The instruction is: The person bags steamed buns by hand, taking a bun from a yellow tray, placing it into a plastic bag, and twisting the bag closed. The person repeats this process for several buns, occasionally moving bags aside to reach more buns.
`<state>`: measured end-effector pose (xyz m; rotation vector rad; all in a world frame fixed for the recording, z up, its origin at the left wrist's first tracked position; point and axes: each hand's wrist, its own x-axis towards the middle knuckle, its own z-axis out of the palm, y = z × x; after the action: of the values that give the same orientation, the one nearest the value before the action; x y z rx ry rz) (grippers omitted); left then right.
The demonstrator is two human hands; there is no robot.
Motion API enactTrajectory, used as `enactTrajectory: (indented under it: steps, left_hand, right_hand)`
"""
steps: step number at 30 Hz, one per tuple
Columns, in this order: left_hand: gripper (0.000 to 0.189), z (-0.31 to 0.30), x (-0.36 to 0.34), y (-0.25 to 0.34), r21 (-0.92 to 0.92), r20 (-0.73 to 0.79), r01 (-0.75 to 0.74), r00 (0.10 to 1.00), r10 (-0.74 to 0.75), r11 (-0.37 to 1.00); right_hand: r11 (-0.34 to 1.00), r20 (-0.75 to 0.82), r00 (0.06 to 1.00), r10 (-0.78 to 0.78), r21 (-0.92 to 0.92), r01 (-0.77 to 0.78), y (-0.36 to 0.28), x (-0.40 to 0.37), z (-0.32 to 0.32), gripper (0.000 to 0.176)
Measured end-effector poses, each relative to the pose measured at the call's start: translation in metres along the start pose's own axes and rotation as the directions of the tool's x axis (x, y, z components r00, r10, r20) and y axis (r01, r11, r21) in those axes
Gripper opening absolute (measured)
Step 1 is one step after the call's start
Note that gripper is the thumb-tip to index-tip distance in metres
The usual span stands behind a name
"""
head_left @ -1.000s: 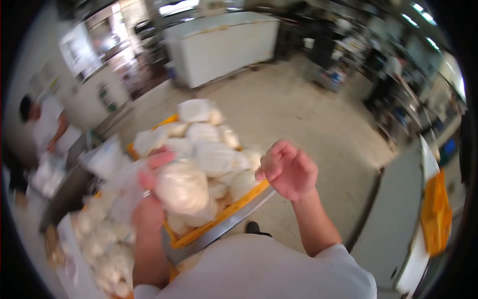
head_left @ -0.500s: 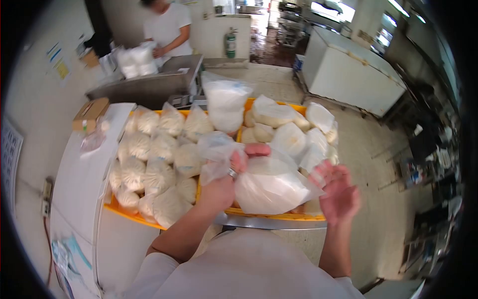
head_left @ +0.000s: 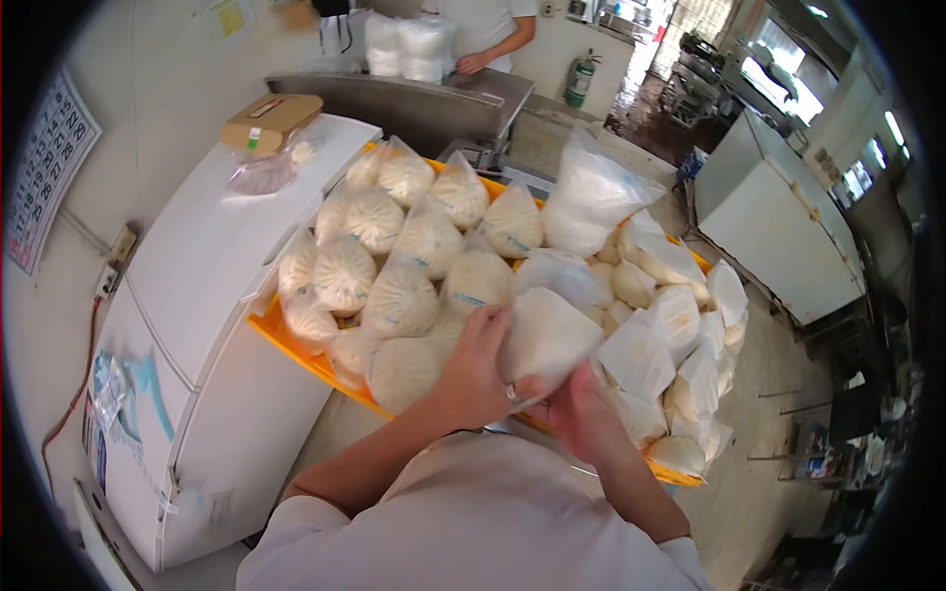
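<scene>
Between my two hands is a white, paper-backed bun in a thin clear bag (head_left: 554,340). My left hand (head_left: 483,369) is wrapped round its left side, a ring on one finger. At the lower right edge, my right hand (head_left: 586,409) closes on the same bag. To the left, wrapped pleated buns (head_left: 399,295) fill a yellow crate (head_left: 286,347). On the right, buns with white paper (head_left: 650,345) lie in a second yellow crate (head_left: 680,477). A stack of clear plastic bags (head_left: 596,192) stands behind my hands.
A white freezer (head_left: 227,335) at the left carries an open cardboard box (head_left: 271,120). Behind the crates is a metal counter (head_left: 394,103) with white packs, where a person (head_left: 488,34) stands. A fire extinguisher (head_left: 581,79) and another white chest (head_left: 774,212) are beyond.
The view has swung left. My hands have come together around the bagged bun; my right hand was open and apart before. The large loose bag in front of me is no longer spread out.
</scene>
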<state>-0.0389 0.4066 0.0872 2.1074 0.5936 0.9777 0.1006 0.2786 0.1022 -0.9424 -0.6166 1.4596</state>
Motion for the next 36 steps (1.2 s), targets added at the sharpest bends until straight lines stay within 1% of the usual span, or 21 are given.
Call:
enactTrajectory:
  steps: [1,3,6,8,11,14,16,20,21,22,24,25,27,28,29,31,32,33,34,35,36]
  left_hand:
    - [0.059,-0.011,-0.001,0.000,-0.128,0.020,0.121,0.993,-0.119,0.984]
    - [0.054,-0.034,0.003,0.001,-0.373,0.114,0.346,0.938,-0.327,0.861]
    - [0.048,-0.062,0.013,-0.061,-0.474,0.139,0.485,0.866,-0.481,0.735]
    - [0.045,-0.088,0.025,-0.086,-0.707,0.097,0.457,0.818,-0.567,0.539]
    - [0.050,-0.128,0.023,-0.138,-0.926,0.058,0.285,0.757,-0.651,0.249]
    - [0.056,-0.184,0.006,-0.165,-0.847,-0.084,0.258,0.797,-0.597,0.464]
    - [0.053,-0.224,-0.008,-0.157,-0.762,-0.006,0.358,0.829,-0.559,0.539]
    - [0.054,-0.249,-0.030,-0.184,-0.556,0.110,0.556,0.786,-0.608,0.618]
    - [0.054,-0.248,-0.033,-0.199,-0.339,0.153,0.612,0.786,-0.599,0.715]
    - [0.052,-0.243,-0.037,-0.210,-0.155,0.135,0.658,0.753,-0.644,0.737]
    - [0.050,-0.222,-0.040,-0.227,0.215,0.088,0.676,0.706,-0.703,0.705]
    - [0.044,-0.216,-0.031,-0.208,0.239,-0.018,0.725,0.668,-0.744,0.646]
    - [0.040,-0.212,-0.038,-0.215,0.427,-0.143,0.462,0.883,-0.447,0.777]
    - [0.038,-0.208,-0.040,-0.212,0.520,-0.187,0.325,0.946,-0.266,0.790]
    - [0.036,-0.201,-0.040,-0.209,0.495,-0.218,0.350,0.936,-0.276,0.795]
    - [0.033,-0.190,-0.031,-0.186,0.450,-0.282,0.395,0.914,-0.292,0.801]
    - [0.031,-0.178,-0.029,-0.181,0.352,-0.308,0.374,0.912,-0.271,0.858]
    - [0.030,-0.164,-0.027,-0.176,0.249,-0.334,0.344,0.908,-0.253,0.905]
    - [0.029,-0.149,-0.021,-0.165,0.143,-0.359,0.309,0.901,-0.242,0.940]
    - [0.028,-0.137,-0.016,-0.151,0.215,-0.333,0.228,0.931,-0.148,0.950]
    - [0.027,-0.123,-0.011,-0.139,0.144,-0.305,0.198,0.941,-0.147,0.970]
  right_hand:
    - [0.997,0.057,0.998,0.034,-0.073,-0.029,0.003,0.013,0.002,0.091]
    - [0.975,0.062,0.997,0.041,-0.219,-0.026,0.000,0.036,0.017,0.088]
    - [0.909,0.062,0.997,0.053,-0.416,-0.023,-0.018,0.073,0.046,0.077]
    - [0.934,0.109,0.994,-0.008,-0.353,0.047,-0.018,0.098,0.045,0.070]
    - [0.921,0.185,0.976,-0.118,-0.346,0.178,-0.022,0.115,0.052,0.066]
    - [0.911,0.129,0.986,-0.106,-0.385,0.148,-0.029,0.109,0.048,0.060]
    - [0.906,0.053,0.997,-0.052,-0.417,0.069,-0.029,0.104,0.042,0.056]
    - [0.885,-0.045,0.994,-0.095,-0.461,0.064,-0.012,0.104,0.026,0.050]
    - [0.880,-0.052,0.991,-0.124,-0.468,0.086,-0.011,0.105,0.024,0.049]
    - [0.873,-0.064,0.986,-0.157,-0.476,0.108,-0.011,0.103,0.022,0.047]
    - [0.797,-0.068,0.942,-0.329,-0.554,0.238,-0.029,0.101,0.010,0.044]
    - [0.746,-0.070,0.907,-0.414,-0.598,0.294,-0.042,0.100,0.003,0.042]
    - [0.568,-0.149,0.792,-0.592,-0.775,0.279,-0.067,0.097,-0.005,0.040]
    - [0.470,-0.162,0.723,-0.671,-0.847,0.247,-0.078,0.095,-0.007,0.039]
    - [0.377,-0.170,0.699,-0.694,-0.914,0.152,-0.085,0.094,-0.008,0.042]
    - [0.019,-0.024,0.767,-0.641,-1.000,-0.015,-0.084,0.093,-0.024,0.045]
    - [-0.168,0.031,0.806,-0.591,-0.982,-0.086,-0.081,0.094,-0.033,0.047]
    - [-0.238,-0.044,0.838,-0.543,-0.950,-0.204,-0.075,0.094,-0.036,0.045]
    - [-0.182,-0.116,0.847,-0.519,-0.953,-0.242,-0.071,0.097,-0.043,0.041]
    - [-0.125,-0.188,0.852,-0.488,-0.951,-0.281,-0.069,0.100,-0.051,0.036]
    - [-0.070,-0.255,0.853,-0.455,-0.945,-0.320,-0.071,0.101,-0.055,0.032]
